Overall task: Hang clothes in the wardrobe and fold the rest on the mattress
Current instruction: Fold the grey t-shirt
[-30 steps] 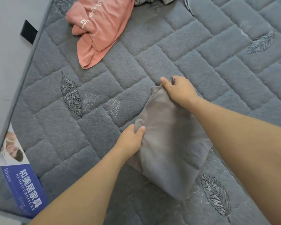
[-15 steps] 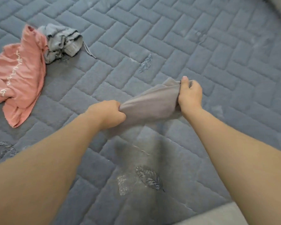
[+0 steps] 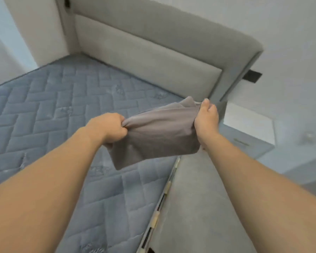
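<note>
Head view: grey cloth (image 3: 159,136) held aloft above quilted mattress (image 3: 49,114) — frame centre.
Left hand (image 3: 109,129): clenched on cloth's 9 o'clock edge.
Right hand (image 3: 206,118): pinching 3 o'clock edge.
Headboard (image 3: 153,52): 12 o'clock — upholstered.

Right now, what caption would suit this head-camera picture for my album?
Both hands, left and right, hold a folded grey garment in the air above the quilted mattress.

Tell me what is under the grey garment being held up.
Under the grey garment, gripped by left hand and right hand, lie the quilted mattress and the bed frame edge. The patch directly behind the cloth is hidden.
</note>
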Demonstrator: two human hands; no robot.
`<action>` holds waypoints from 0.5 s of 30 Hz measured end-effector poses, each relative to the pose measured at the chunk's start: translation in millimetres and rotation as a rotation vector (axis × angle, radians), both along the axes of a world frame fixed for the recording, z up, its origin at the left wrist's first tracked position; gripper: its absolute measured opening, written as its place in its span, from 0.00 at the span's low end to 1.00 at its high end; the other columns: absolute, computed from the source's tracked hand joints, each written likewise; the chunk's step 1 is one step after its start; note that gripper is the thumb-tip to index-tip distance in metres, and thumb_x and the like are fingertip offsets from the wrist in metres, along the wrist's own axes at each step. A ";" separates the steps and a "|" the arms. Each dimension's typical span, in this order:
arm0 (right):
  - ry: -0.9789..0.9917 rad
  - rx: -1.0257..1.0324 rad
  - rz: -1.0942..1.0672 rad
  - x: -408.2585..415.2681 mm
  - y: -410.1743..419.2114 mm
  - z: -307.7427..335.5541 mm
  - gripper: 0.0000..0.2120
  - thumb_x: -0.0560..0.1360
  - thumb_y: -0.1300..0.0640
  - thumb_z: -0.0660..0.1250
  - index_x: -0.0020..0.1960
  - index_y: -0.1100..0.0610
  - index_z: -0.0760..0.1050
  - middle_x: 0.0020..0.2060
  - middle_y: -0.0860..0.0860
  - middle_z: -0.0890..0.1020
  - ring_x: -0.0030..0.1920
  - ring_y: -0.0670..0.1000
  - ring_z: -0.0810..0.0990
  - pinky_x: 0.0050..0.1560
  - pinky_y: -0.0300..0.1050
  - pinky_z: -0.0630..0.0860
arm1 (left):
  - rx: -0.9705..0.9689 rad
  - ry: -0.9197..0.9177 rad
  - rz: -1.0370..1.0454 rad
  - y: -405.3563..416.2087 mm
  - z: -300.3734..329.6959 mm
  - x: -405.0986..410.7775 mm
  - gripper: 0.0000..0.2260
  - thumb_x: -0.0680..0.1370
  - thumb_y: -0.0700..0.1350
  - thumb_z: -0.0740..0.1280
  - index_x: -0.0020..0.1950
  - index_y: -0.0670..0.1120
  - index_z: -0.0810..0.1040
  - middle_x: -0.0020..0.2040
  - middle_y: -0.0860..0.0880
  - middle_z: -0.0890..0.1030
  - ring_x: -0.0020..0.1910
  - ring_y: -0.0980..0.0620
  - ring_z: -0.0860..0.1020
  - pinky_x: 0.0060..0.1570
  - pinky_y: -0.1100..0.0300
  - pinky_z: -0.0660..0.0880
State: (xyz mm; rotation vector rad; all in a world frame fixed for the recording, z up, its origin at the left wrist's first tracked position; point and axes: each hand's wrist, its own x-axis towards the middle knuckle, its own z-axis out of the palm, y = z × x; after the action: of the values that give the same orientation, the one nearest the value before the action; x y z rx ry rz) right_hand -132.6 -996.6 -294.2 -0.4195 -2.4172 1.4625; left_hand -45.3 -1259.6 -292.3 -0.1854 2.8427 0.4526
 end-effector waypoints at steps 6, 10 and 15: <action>0.040 -0.243 -0.195 64.4 187.3 130.6 0.25 0.73 0.41 0.57 0.56 0.59 0.77 0.52 0.54 0.81 0.53 0.57 0.78 0.54 0.52 0.74 | -0.093 0.178 -0.341 172.0 125.2 -50.7 0.04 0.71 0.40 0.60 0.43 0.49 0.68 0.37 0.50 0.75 0.34 0.51 0.74 0.37 0.55 0.71; 0.073 -0.334 -0.133 114.9 305.9 202.3 0.29 0.59 0.56 0.59 0.60 0.60 0.70 0.49 0.53 0.76 0.47 0.53 0.75 0.47 0.48 0.71 | -0.089 0.292 -0.509 285.4 201.8 -74.5 0.07 0.69 0.36 0.59 0.42 0.48 0.66 0.39 0.45 0.74 0.32 0.48 0.74 0.28 0.57 0.68; 0.223 -0.344 -0.294 148.8 434.3 259.6 0.23 0.56 0.61 0.57 0.50 0.53 0.70 0.44 0.50 0.76 0.41 0.50 0.75 0.38 0.42 0.70 | 0.006 0.449 -0.653 432.7 279.0 -102.2 0.09 0.70 0.33 0.59 0.38 0.48 0.72 0.36 0.44 0.78 0.31 0.46 0.78 0.26 0.62 0.70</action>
State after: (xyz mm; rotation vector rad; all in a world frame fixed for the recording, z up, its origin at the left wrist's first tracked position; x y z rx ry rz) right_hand 16.2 -562.3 -34.6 -0.6187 -1.8459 1.6864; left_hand -147.5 -826.9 -13.3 0.9261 3.0731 0.3870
